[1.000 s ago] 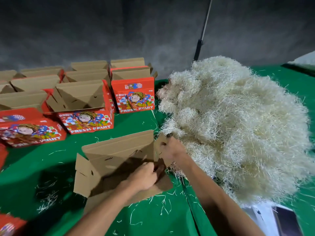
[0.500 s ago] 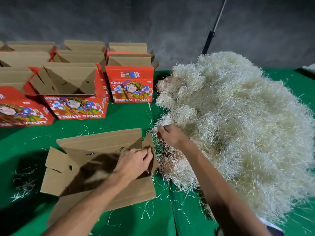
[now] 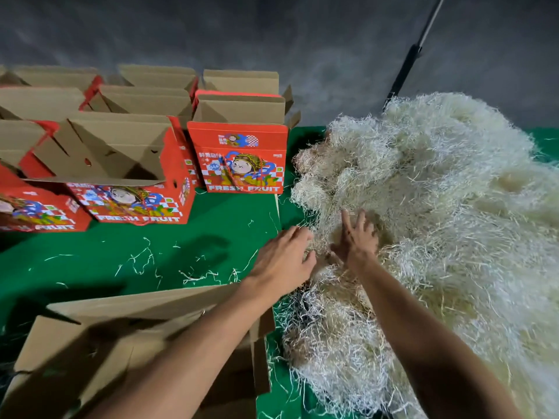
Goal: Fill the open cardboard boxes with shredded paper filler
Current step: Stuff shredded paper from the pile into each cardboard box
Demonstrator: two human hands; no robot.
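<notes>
The red boxes [image 3: 239,158] at the back of your green table [image 3: 145,261] carry "FRESH FRUIT" in white capitals under a cartoon figure; the smaller characters above it are too fine to read. Their brown flaps stand open.

Your right hand [image 3: 357,237] lies on the near edge of the filler pile [image 3: 423,222], fingers spread and fairly straight, tips pushed into the strands. It has closed on nothing that can be seen. Your left hand [image 3: 284,261] reaches alongside it, palm down, fingers loosely extended, with the fingertips at the fringe of the pile; whether any strands are caught beneath it cannot be told.

The plain box [image 3: 90,352] you are filling sits at the lower left, directly beneath your left forearm, flaps up, its inside in shadow. The filler is heaped to the right of it, just beside its right flap, and stray strands [image 3: 193,275] lie scattered on the table between the plain box and the red ones.
</notes>
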